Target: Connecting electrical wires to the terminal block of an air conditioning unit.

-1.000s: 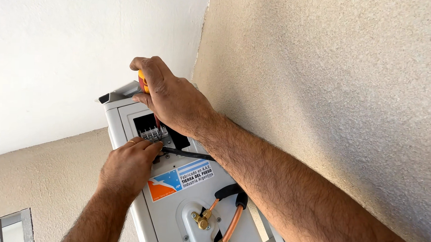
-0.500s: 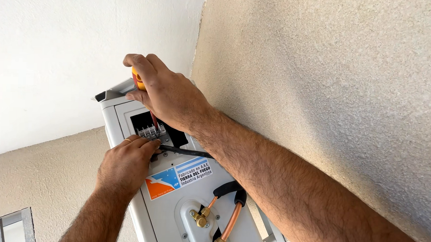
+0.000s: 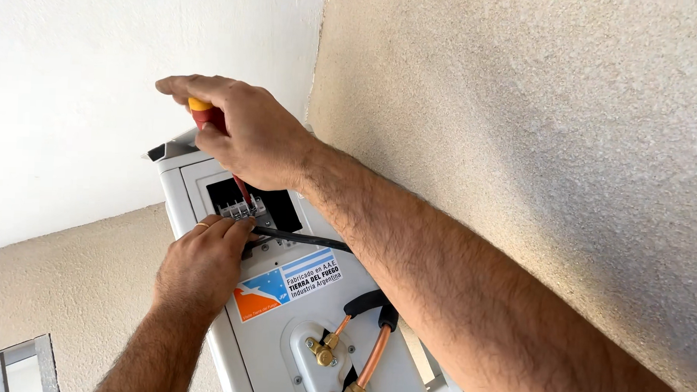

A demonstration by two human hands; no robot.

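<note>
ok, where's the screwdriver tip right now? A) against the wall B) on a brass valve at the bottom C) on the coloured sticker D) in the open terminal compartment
D: the right hand holds the screwdriver with its shaft running down into the terminal compartment, just above the left hand.

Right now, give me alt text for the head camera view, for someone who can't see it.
The right hand holds a red and yellow screwdriver in the terminal opening of a white outdoor air-conditioner unit, while the left hand steadies a black cable. Copper pipes run below.
</note>
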